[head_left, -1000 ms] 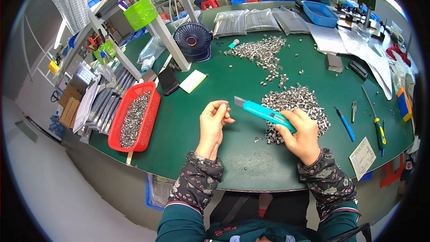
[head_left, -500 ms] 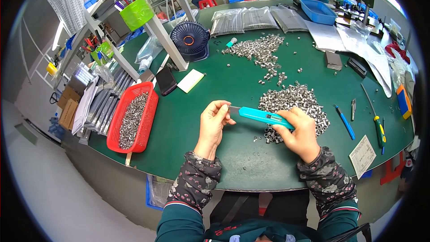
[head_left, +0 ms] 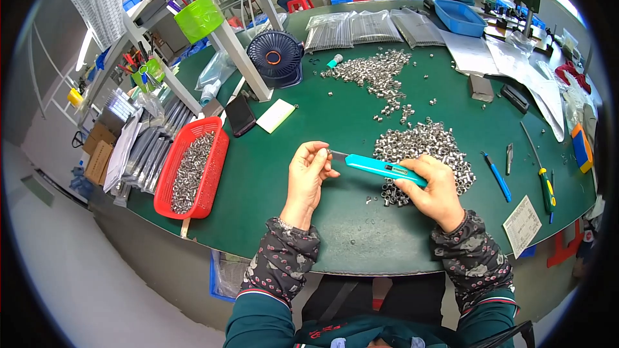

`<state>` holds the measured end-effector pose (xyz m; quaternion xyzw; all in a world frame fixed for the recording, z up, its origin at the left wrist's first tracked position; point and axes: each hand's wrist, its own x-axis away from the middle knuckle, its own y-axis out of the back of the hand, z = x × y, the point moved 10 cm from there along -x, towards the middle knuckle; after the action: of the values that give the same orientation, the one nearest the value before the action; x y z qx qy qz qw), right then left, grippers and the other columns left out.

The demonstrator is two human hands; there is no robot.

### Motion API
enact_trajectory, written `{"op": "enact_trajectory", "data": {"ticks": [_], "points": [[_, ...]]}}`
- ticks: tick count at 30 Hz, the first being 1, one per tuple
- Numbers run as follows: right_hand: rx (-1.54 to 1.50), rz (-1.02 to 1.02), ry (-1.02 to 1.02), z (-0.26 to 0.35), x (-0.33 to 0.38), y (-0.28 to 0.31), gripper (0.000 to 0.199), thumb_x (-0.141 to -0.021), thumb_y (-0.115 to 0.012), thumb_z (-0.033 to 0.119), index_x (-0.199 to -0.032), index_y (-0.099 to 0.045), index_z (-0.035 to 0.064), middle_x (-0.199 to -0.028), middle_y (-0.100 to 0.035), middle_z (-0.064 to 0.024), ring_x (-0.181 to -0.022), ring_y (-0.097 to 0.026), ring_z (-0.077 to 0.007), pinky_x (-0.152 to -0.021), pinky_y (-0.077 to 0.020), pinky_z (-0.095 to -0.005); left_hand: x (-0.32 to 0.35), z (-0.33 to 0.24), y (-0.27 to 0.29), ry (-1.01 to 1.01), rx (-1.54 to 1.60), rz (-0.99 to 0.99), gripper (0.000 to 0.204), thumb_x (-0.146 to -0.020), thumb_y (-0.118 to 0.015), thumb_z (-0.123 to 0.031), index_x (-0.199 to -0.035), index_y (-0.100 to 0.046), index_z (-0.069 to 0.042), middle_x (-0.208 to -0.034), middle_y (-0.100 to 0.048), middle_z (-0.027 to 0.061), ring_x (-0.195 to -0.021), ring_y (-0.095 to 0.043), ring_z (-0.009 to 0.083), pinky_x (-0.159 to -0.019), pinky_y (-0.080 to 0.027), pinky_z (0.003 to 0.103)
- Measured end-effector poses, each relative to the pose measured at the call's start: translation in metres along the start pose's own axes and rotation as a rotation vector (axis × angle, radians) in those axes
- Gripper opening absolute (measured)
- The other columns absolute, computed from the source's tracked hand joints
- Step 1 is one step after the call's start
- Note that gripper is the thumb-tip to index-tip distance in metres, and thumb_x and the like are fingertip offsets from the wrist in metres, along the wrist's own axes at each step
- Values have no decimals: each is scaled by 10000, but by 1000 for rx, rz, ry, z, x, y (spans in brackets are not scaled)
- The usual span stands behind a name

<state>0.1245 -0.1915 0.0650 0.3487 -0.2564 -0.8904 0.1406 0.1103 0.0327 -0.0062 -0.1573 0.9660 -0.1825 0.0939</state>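
Note:
My right hand [head_left: 433, 187] is closed round the turquoise handle of a utility knife [head_left: 374, 167], its blade out and pointing left. At the blade's tip, my left hand [head_left: 309, 174] pinches a small metal ring [head_left: 328, 151], mostly hidden by the fingers. Blade and ring appear to touch. Beneath and behind the knife lies a pile of small metal rings [head_left: 422, 142] on the green table [head_left: 271, 174]. Farther back, a second, looser heap of metal pieces [head_left: 371, 71] spreads across the tabletop.
On the left stands a red basket [head_left: 221, 161] of small metal parts. Behind it are a phone [head_left: 240, 116], a notepad [head_left: 276, 116] and a fan [head_left: 275, 58]. To the right lie a blue pen-like tool [head_left: 496, 177], a screwdriver [head_left: 547, 190] and a paper slip [head_left: 522, 224].
The knife and my right hand have shifted very slightly to the right and down. My left hand keeps its pinch in nearly the same place.

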Motion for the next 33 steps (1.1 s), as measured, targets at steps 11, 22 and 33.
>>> {"op": "enact_trajectory", "data": {"ticks": [11,22,33], "points": [[31,-244,94,14,1,26,239,-692,-675,112,-909,-612,35,-692,-517,-97,-568,-536,-240,-502,-415,-322,0,21,5,194,302,31,96,-886,-525,-125,-921,-540,-38,-785,-538,36,-624,-516,78,-545,-515,225],[3,-252,39,4,-1,29,229,-695,-677,116,-897,-613,30,-671,-513,-95,-582,-527,-232,-528,-412,-317,-1,24,-3,266,411,70,193,-921,-467,-217,-907,-527,-34,-782,-525,49,-619,-515,109,-519,-501,222],[-33,-304,43,3,0,38,230,-705,-679,124,-901,-615,22,-688,-530,-100,-591,-538,-233,-527,-419,-312,-7,18,-44,-10,-603,133,136,-822,-582,-138,-915,-575,-39,-648,-459,-17,-573,-446,94,-486,-360,232]]}}
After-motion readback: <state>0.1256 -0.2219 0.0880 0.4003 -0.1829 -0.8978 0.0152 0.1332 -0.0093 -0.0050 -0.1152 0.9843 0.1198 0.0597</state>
